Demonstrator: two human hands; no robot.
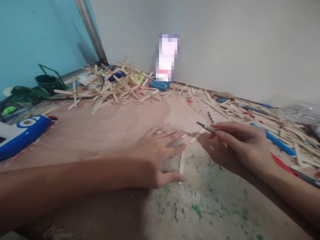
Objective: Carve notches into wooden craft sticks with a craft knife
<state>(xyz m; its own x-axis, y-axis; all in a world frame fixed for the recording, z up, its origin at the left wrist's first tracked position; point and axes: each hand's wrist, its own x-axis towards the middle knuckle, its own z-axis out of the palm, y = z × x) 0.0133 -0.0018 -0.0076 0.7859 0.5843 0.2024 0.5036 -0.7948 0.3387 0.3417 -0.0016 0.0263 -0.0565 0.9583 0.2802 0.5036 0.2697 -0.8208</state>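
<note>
My left hand (160,155) lies spread on the wooden table, palm down and holding nothing. Its thumb presses the near end of a flat popsicle stick (181,166). Other fingers partly cover a second stick, whose end shows past the fingertips. Just to the right, another popsicle stick (197,136) lies at a slant. My right hand (242,141) pinches a slim tool (206,127) with a dark, narrow metal tip and a brownish handle, like a small craft knife or chisel. It is held above the table, tip pointing left.
Star-like crossed-stick pieces (120,83) are heaped at the back left. Loose sticks (250,113) clutter the right side, beside a blue-handled tool (281,140). A lit, blurred phone (167,56) leans on the wall. At left are a blue-and-white object (27,133) and a dark green bucket (47,83).
</note>
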